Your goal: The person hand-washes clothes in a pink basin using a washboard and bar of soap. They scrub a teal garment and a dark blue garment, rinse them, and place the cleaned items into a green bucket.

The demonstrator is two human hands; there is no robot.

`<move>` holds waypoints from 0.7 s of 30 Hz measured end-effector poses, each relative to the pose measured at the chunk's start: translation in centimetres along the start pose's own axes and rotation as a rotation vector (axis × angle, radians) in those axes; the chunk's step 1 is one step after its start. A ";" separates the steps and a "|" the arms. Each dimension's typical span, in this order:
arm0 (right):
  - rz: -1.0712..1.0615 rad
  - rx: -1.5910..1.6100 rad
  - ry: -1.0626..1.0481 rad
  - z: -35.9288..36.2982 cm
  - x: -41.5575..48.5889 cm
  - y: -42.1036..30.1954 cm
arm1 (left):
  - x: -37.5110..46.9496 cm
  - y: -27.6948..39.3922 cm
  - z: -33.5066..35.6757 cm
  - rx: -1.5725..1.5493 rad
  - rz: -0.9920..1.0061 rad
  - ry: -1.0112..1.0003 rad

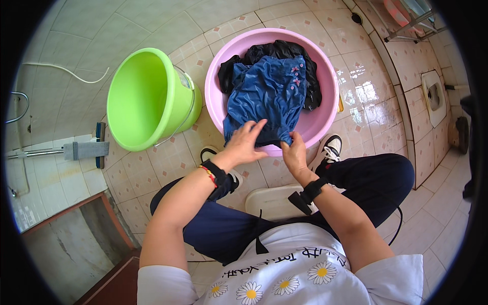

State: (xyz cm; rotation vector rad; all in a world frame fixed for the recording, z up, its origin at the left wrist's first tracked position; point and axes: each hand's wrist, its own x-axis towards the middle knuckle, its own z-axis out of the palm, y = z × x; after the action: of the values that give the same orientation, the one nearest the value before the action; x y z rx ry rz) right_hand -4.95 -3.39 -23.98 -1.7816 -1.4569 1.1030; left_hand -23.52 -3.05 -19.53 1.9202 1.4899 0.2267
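Observation:
A wet blue garment (267, 91) with small pink butterfly and dot decorations lies in a round pink plastic basin (326, 76), its near end draped over the basin's front rim. Dark black cloth (314, 89) is bunched behind and beneath it. My right hand (295, 150) pinches the garment's gathered edge between thumb and fingers at the rim. With fingers spread, my left hand (244, 145) rests over the near left part of the garment; whether it touches the cloth is hard to tell.
Left of the basin, a lime-green bucket (139, 99) leans with its mouth towards the left. A flat mop (85, 150) lies further left. A white stool or board (267, 200) sits between my legs. Beyond a raised ledge at right is a squat toilet (434, 97); a metal rack (410, 24) stands at upper right.

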 end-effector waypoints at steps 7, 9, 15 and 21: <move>-0.427 0.001 0.167 -1.7 1.5 -4.3 | 3.9 0.7 -4.6 -0.565 -0.304 -0.041; -0.437 0.014 0.241 -2.2 3.7 -4.8 | 4.9 1.2 -7.5 -0.520 -0.116 0.177; -0.424 -0.147 0.553 -0.4 9.7 -5.8 | 7.4 9.8 -16.1 0.221 0.392 0.870; 0.140 0.390 0.204 -2.3 14.3 -9.5 | 11.0 12.1 -25.5 -0.190 0.449 1.212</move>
State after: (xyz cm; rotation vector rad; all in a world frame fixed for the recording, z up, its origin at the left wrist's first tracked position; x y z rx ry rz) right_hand -6.75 12.91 -18.25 -1.6745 -0.9347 1.1449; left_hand -23.69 16.05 3.98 1.9748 1.5329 1.9152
